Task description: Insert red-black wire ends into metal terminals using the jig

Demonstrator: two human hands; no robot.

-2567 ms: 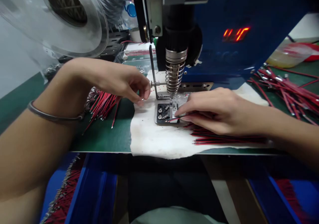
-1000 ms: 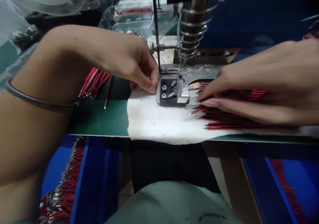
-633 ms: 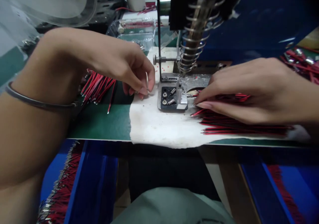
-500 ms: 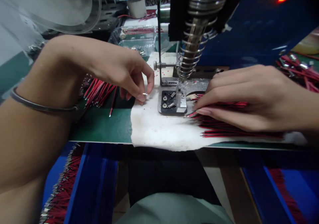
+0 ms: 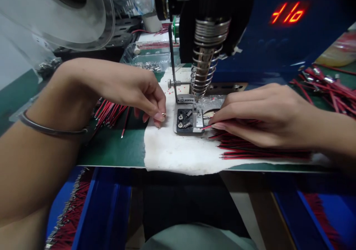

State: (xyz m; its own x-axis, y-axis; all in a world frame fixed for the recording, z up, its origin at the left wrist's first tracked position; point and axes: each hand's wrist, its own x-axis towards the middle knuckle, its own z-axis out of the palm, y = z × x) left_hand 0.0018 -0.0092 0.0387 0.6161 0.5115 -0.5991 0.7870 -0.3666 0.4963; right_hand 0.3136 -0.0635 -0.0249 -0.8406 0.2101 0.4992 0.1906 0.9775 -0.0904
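Observation:
My left hand [image 5: 139, 94] pinches a small metal terminal [image 5: 163, 115] between thumb and forefinger, just left of a small metal fixture [image 5: 186, 121] on a white cloth [image 5: 178, 153]. My right hand [image 5: 256, 112] rests on a pile of red wires [image 5: 250, 151], its fingertips pinched on one red wire [image 5: 207, 126] whose tip lies at the fixture's right side. A soldering head with a coiled spring [image 5: 204, 62] hangs directly above the fixture.
A blue machine body with a red digit display [image 5: 287, 14] stands behind. Red wires lie at the left [image 5: 111, 112] and far right [image 5: 330, 90]. A clear reel [image 5: 55, 12] is at upper left. Blue bins of wires [image 5: 69, 213] sit below the green tabletop's front edge.
My left hand drew back from the fixture's left edge, now holding a small terminal. My right hand slid from the wire pile toward the fixture, bringing a wire tip to it.

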